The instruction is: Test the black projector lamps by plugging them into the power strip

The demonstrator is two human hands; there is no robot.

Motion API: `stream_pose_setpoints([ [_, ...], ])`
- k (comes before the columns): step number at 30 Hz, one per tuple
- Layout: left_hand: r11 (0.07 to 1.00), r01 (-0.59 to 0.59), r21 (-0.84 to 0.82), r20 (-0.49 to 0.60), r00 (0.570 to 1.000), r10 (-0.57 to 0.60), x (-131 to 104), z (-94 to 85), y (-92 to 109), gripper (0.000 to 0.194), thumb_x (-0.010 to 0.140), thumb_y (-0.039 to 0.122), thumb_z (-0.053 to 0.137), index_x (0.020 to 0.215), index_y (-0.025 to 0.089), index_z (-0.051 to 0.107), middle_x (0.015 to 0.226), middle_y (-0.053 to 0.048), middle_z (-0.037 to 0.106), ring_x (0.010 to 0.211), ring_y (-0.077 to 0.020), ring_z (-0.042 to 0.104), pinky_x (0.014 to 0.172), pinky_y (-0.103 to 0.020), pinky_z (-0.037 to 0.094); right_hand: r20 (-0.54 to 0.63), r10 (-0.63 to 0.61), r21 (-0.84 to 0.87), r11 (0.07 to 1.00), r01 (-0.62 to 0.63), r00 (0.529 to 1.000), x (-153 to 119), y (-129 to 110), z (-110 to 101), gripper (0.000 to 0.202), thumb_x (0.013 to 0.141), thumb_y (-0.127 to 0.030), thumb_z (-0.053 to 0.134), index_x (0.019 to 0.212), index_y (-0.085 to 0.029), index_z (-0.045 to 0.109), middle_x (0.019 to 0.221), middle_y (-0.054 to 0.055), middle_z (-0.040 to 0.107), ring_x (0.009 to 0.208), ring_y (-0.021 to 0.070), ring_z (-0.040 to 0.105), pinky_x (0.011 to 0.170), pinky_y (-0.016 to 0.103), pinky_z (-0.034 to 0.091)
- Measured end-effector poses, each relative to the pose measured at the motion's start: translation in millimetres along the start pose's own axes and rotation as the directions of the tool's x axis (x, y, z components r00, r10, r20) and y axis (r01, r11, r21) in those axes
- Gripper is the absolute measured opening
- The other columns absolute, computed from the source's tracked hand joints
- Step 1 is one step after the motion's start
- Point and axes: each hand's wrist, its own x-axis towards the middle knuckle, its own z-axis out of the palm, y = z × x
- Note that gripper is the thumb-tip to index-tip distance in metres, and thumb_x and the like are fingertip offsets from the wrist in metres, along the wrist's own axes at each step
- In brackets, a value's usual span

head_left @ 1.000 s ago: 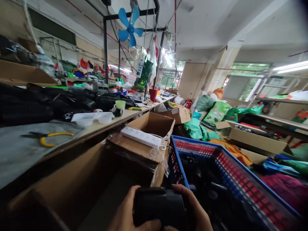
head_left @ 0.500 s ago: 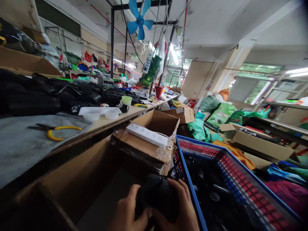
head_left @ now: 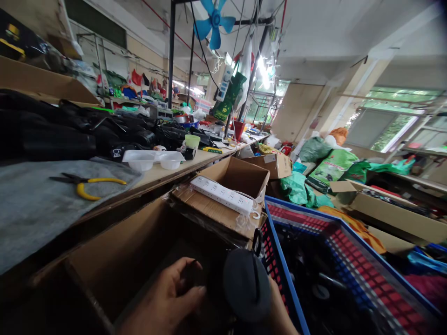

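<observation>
My right hand (head_left: pixel 281 309) grips a black object with a round, flat dark-grey end (head_left: pixel 247 284) turned up toward me and a black loop (head_left: pixel 257 241) at its top. Its fingers are mostly hidden behind the object, so I cannot make out its exact kind. Just left of it, my left hand (head_left: pixel 167 300) is half curled, thumb and forefinger apart, with only darkness showing between them. Both hands are over the near side of an open cardboard box (head_left: pixel 104 251).
At right stands a blue and red plastic basket (head_left: pixel 289 284) of black parts. A white power strip (head_left: pixel 223 194) lies on a cardboard flap ahead. Yellow-handled pliers (head_left: pixel 91 184) rest on grey cloth on the left bench, near black items (head_left: pixel 52 135) and clear plastic trays (head_left: pixel 153 159).
Half a second ago both hands held the black object between them. Now my left hand has come away to the left, and the object has turned, showing its round end.
</observation>
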Motion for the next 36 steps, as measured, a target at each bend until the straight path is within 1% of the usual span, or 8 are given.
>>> stream_pose_setpoints([
  [4,0.996,-0.054,0.066,-0.075,0.995,0.059,-1,-22.2,16,0.048,0.064,0.048,0.071,0.097,0.018,0.054,0.078,-0.002,0.064,0.076,-0.0183,0.06,0.063,-0.024,0.045,-0.124,-0.106,-0.281,0.957,0.068,0.987,27,0,-36,0.029,0.078,-0.041,0.053,0.071,-0.016,0.066,0.067,0.005,0.063,0.062,0.0161,0.058,0.059,0.024,0.048],
  [8,0.992,-0.077,0.097,-0.273,0.957,0.1,4,-37.6,23,0.049,0.062,0.047,0.073,0.097,0.018,0.053,0.073,-0.001,0.064,0.064,-0.0167,0.059,0.056,-0.024,0.046,-0.201,-0.172,-0.372,0.924,0.088,0.964,93,-23,-68,0.033,0.08,-0.044,0.049,0.081,-0.016,0.066,0.076,0.008,0.066,0.069,0.0195,0.062,0.064,0.028,0.048],
  [10,0.997,-0.073,-0.007,-0.351,0.934,0.066,9,-37.7,22,0.053,0.06,0.047,0.074,0.098,0.018,0.051,0.066,0.0,0.062,0.056,-0.0165,0.057,0.048,-0.024,0.044,-0.145,-0.205,-0.365,0.921,0.14,0.968,136,-36,-65,0.034,0.082,-0.043,0.047,0.085,-0.015,0.066,0.073,0.008,0.067,0.066,0.0195,0.062,0.061,0.028,0.048],
  [13,0.985,-0.058,-0.162,-0.404,0.914,-0.013,19,-33.5,18,0.054,0.061,0.045,0.074,0.1,0.018,0.047,0.062,0.001,0.058,0.056,-0.019,0.059,0.044,-0.026,0.045,-0.043,-0.267,-0.427,0.876,0.224,0.963,194,-46,-45,0.031,0.083,-0.036,0.046,0.084,-0.014,0.068,0.072,0.008,0.067,0.063,0.0183,0.061,0.059,0.028,0.046],
  [17,0.98,-0.044,-0.193,-0.486,0.872,-0.057,32,-31.2,16,0.05,0.062,0.039,0.073,0.098,0.017,0.046,0.064,0.001,0.059,0.053,-0.0166,0.058,0.045,-0.026,0.047,0.033,-0.296,-0.537,0.8,0.267,0.955,241,-44,-22,0.025,0.08,-0.027,0.048,0.079,-0.014,0.07,0.078,0.01,0.069,0.071,0.0192,0.063,0.067,0.028,0.046],
  [24,0.976,-0.027,-0.215,-0.501,0.861,-0.086,44,-29.9,17,0.046,0.062,0.037,0.071,0.096,0.016,0.048,0.062,0.0,0.061,0.053,-0.0168,0.059,0.042,-0.025,0.047,0.129,-0.331,-0.549,0.761,0.346,0.935,265,-39,-18,0.029,0.082,-0.028,0.046,0.076,-0.012,0.069,0.074,0.01,0.067,0.064,0.0162,0.062,0.064,0.025,0.045],
  [32,0.975,-0.006,-0.221,-0.452,0.887,-0.097,49,-28.4,11,0.049,0.063,0.038,0.072,0.098,0.014,0.047,0.066,-0.001,0.061,0.057,-0.0167,0.059,0.045,-0.026,0.048,0.12,-0.299,-0.445,0.836,0.32,0.947,259,-34,-26,0.024,0.08,-0.027,0.047,0.078,-0.014,0.068,0.069,0.006,0.066,0.059,0.0139,0.059,0.058,0.023,0.044],
  [36,0.967,0.016,-0.253,-0.448,0.884,-0.132,52,-28.8,7,0.057,0.061,0.038,0.074,0.105,0.015,0.045,0.069,-0.001,0.06,0.059,-0.019,0.06,0.045,-0.028,0.048,0.209,-0.361,-0.481,0.771,0.417,0.909,262,-36,-25,0.019,0.079,-0.02,0.049,0.076,-0.014,0.067,0.075,0.007,0.066,0.065,0.0142,0.06,0.064,0.024,0.045],
])
